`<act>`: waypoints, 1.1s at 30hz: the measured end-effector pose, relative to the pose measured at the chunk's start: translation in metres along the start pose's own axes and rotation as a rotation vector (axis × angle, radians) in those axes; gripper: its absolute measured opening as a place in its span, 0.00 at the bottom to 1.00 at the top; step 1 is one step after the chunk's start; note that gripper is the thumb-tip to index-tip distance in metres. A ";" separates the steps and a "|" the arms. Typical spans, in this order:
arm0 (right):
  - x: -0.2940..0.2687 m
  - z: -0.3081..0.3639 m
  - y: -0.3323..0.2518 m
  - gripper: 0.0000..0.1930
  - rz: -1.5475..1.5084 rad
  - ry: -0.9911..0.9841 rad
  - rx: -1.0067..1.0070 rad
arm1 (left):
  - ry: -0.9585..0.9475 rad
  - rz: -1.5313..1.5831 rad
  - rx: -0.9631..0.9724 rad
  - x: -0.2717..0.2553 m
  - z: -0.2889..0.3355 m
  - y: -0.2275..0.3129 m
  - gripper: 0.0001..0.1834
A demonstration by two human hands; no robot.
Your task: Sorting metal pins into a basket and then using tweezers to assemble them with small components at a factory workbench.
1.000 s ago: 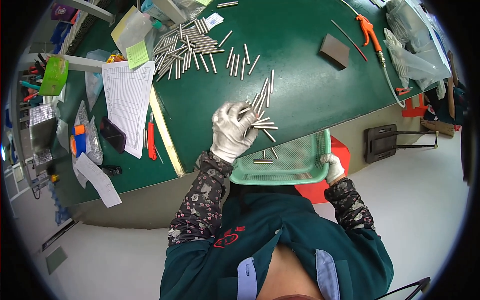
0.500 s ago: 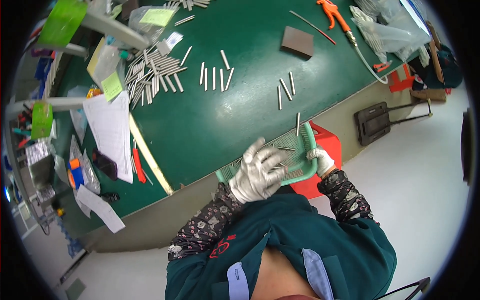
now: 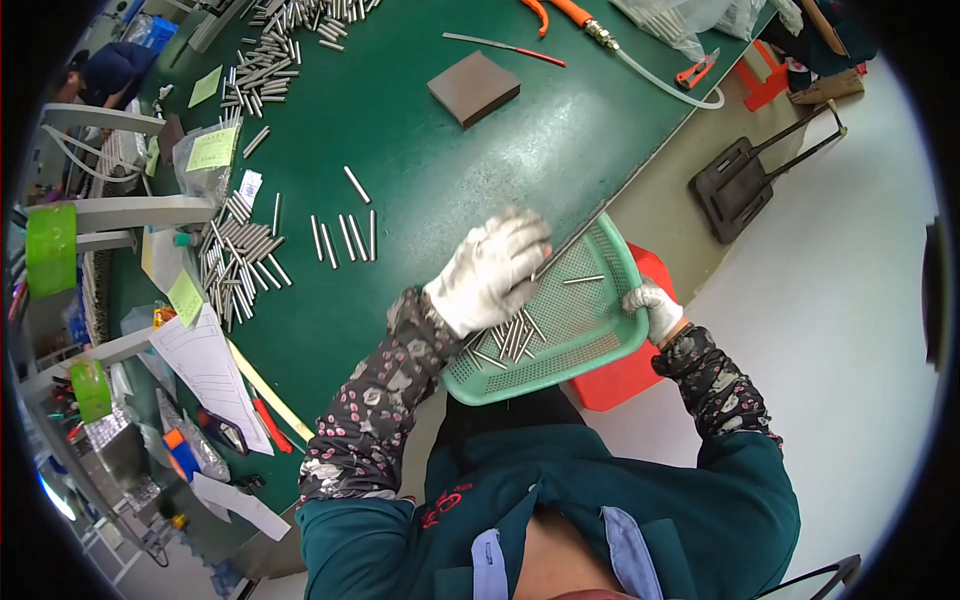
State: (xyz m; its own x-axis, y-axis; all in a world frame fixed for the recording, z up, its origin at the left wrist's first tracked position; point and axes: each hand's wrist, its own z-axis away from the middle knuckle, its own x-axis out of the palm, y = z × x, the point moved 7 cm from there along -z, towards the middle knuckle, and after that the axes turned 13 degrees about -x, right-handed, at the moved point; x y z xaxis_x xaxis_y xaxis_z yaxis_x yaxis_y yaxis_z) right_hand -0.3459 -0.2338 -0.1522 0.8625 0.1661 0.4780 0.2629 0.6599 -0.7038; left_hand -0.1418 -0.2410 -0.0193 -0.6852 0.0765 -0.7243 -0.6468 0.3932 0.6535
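Note:
A green plastic mesh basket (image 3: 590, 350) is tilted against the table's near edge. My right hand (image 3: 655, 308), in a white glove, grips its right rim. Several short metal pins (image 3: 515, 335) lie in its lower left part, and a single pin (image 3: 584, 280) rests higher up. My left hand (image 3: 492, 270), also gloved and slightly blurred, is palm down at the table edge beside the basket, its fingers stretched out. Whatever may be under that palm is hidden. Farther left on the table, a loose group of pins (image 3: 345, 238) lies near a larger heap (image 3: 240, 255).
More pins (image 3: 265, 75) cover the far left of the green table (image 3: 400, 110). A brown block (image 3: 474, 88), a thin red-handled tool (image 3: 505, 48) and an orange air gun (image 3: 570, 12) lie at the back. Papers (image 3: 215, 365) are at left; a red stool (image 3: 620, 375) stands under the basket.
The view has shifted. My left hand has moved from over the basket to the table edge. The few pins near that edge no longer show there. My right hand keeps hold of the basket.

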 end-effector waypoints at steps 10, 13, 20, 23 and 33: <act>-0.008 0.029 0.012 0.14 0.012 0.176 -0.008 | 0.147 -0.265 -0.266 -0.056 0.048 -0.005 0.34; -0.013 0.030 0.017 0.14 0.039 0.182 -0.017 | 0.198 -0.582 -0.606 -0.101 0.047 -0.086 0.39; -0.011 0.028 0.016 0.15 0.058 0.138 -0.040 | 0.176 -0.383 -0.400 -0.091 0.072 -0.083 0.31; -0.005 0.027 0.016 0.16 0.057 0.112 -0.045 | 0.161 -0.292 -0.403 -0.072 0.084 -0.060 0.30; 0.022 0.037 0.040 0.17 0.022 0.090 0.053 | -0.004 0.097 -0.224 0.008 0.104 0.044 0.26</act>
State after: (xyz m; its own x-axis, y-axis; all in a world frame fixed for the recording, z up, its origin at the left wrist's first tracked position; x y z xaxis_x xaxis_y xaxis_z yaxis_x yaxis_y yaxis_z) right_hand -0.3328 -0.1769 -0.1501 0.9039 0.1159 0.4117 0.2225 0.6947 -0.6840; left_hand -0.1409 -0.1281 -0.0196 -0.7468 0.1079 -0.6562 -0.6362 0.1712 0.7523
